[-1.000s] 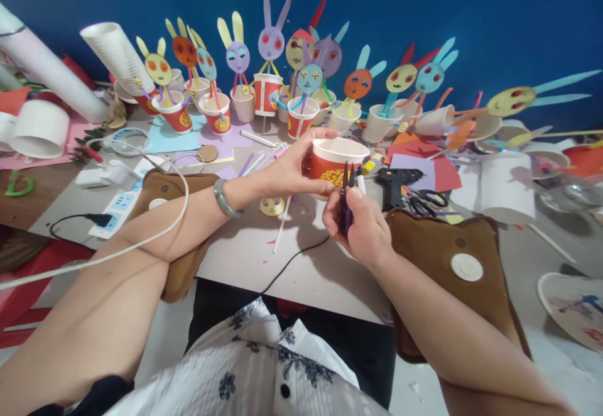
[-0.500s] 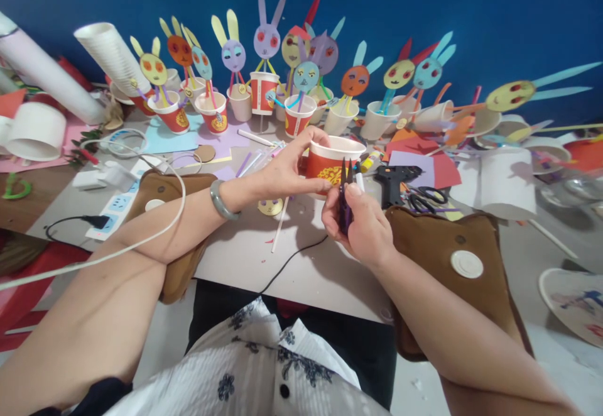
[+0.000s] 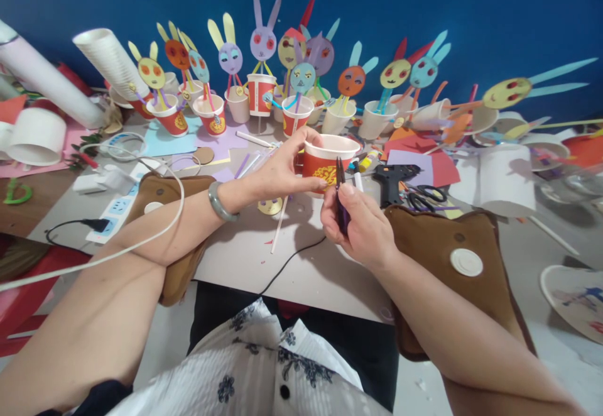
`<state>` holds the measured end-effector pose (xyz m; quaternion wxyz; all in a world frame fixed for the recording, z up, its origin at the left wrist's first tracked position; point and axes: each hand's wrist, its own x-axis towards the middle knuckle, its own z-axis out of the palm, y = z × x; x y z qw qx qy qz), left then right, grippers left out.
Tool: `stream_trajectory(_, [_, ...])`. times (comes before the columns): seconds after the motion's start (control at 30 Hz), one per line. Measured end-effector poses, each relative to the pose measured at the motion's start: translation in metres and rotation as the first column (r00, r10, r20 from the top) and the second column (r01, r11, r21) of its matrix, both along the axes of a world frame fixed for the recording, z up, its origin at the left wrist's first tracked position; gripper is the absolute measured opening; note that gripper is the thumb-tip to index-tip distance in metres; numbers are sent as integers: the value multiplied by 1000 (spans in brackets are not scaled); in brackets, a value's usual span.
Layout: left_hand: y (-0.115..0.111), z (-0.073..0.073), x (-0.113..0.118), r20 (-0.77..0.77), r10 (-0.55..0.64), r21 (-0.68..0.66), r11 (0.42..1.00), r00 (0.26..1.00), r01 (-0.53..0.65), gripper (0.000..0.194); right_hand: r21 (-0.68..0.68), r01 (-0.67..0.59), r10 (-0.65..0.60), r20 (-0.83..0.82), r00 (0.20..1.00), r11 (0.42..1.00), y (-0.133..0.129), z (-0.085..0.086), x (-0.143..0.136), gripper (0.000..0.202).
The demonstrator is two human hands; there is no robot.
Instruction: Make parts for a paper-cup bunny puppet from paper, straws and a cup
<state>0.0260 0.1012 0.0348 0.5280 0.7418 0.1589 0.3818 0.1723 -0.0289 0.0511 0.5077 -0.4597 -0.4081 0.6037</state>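
A red paper cup (image 3: 320, 161) with a white rim and a yellow pattern is gripped from its left side by my left hand (image 3: 292, 168), thumb across the front and fingers at the rim. In front of the cup's right side, my right hand (image 3: 360, 221) is closed round a small dark purple scissors-like tool (image 3: 342, 205). The tool points upward, and its blades look nearly together. A round yellow paper face (image 3: 270, 205) lies on the table below my left hand, beside a white stick (image 3: 279, 224).
Rabbit-faced cup figures (image 3: 296, 111) line the back. A black glue gun (image 3: 394, 182) and black-handled scissors (image 3: 426, 197) lie right of the cup. Brown cushions (image 3: 438, 240) rest at both sides. A white cable (image 3: 176, 215) crosses my left forearm.
The blades of the tool in my right hand have come closer together, and the tool has shifted slightly left. The cup is still in my left hand.
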Motion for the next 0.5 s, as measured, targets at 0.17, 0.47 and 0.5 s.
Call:
stream_trajectory(0.17, [0,0,1,6,-23,-32,999,1000,23,65,-17,-11,11,-31,999,1000,-1,4,0,52])
stream_trajectory(0.47, [-1,3,0,-5,-39,-121,992,999,38,68,-30,-17,15,-45,999,999,0,2,-1,52])
stream_trajectory(0.5, [-1,2,0,-4,-38,-121,992,999,37,68,-27,-16,15,-42,999,1000,0,2,-1,52])
